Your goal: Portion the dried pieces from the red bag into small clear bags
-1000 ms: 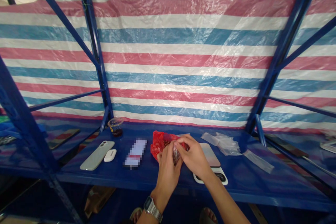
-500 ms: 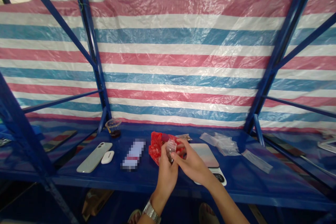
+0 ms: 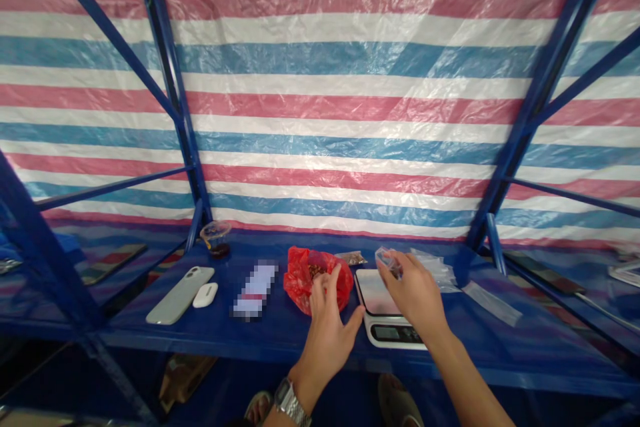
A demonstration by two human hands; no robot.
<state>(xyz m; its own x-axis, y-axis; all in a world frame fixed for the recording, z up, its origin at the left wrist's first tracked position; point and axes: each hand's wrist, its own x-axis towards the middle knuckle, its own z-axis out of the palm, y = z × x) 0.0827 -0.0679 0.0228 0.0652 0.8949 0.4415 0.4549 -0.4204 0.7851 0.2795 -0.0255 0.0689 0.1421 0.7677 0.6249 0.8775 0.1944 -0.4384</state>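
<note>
My left hand (image 3: 327,327) reaches toward the red plastic bag (image 3: 305,271) on the blue shelf (image 3: 280,330); its fingers are spread and hold nothing, fingertips at the bag's opening, where small dark pieces show. My right hand (image 3: 413,293) hovers over the white digital scale (image 3: 377,310) and pinches a small clear plastic bag (image 3: 387,257) between thumb and fingers. A small filled packet (image 3: 351,257) lies behind the scale.
A phone (image 3: 180,293) and a white earbud case (image 3: 205,294) lie at left, next to a flat blurred item (image 3: 255,289). A clear cup (image 3: 215,239) stands by the blue post. Loose clear bags (image 3: 440,270) lie at right. A striped tarp backs the shelf.
My hands have come apart. The right hand moved right over the scale with the small clear bag; the left hand let go and opened toward the red bag.
</note>
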